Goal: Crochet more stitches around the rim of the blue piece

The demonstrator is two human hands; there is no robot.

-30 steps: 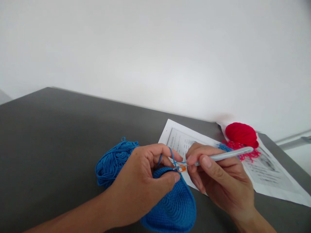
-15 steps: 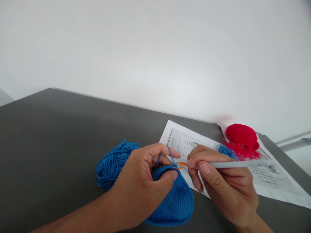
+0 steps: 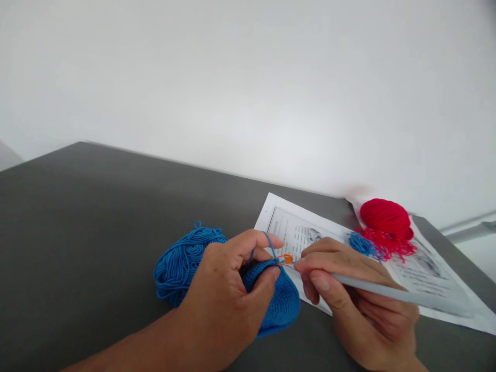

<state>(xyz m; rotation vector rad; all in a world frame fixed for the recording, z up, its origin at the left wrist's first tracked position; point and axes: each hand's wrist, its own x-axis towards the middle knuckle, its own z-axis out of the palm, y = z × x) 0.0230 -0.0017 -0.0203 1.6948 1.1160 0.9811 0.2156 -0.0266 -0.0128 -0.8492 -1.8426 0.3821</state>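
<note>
My left hand point(image 3: 236, 289) pinches the top edge of a blue crocheted piece point(image 3: 284, 305), with blue yarn looped over its raised index finger. In my right hand point(image 3: 349, 294) is a crochet hook with a pale grey handle point(image 3: 391, 291), held like a pen. The hook's tip reaches the edge of the piece beside my left thumb; the exact stitch is too small to make out. An orange stitch marker point(image 3: 287, 259) hangs at that edge, between the two hands. Behind my left hand lies a ball of blue yarn point(image 3: 178, 263), partly covered by it.
Printed sheets point(image 3: 281, 217) lie on the dark grey table point(image 3: 116, 206), partly beneath my right hand. A red yarn ball point(image 3: 385, 218), loose red strands point(image 3: 399, 249) and a small blue yarn tangle point(image 3: 362, 243) rest on the paper at right. A white wall point(image 3: 232, 93) stands behind.
The hook's handle end has swung downward as my right hand tilted. The crocheted piece has tipped, showing less of its lower part, and the orange marker shows more clearly.
</note>
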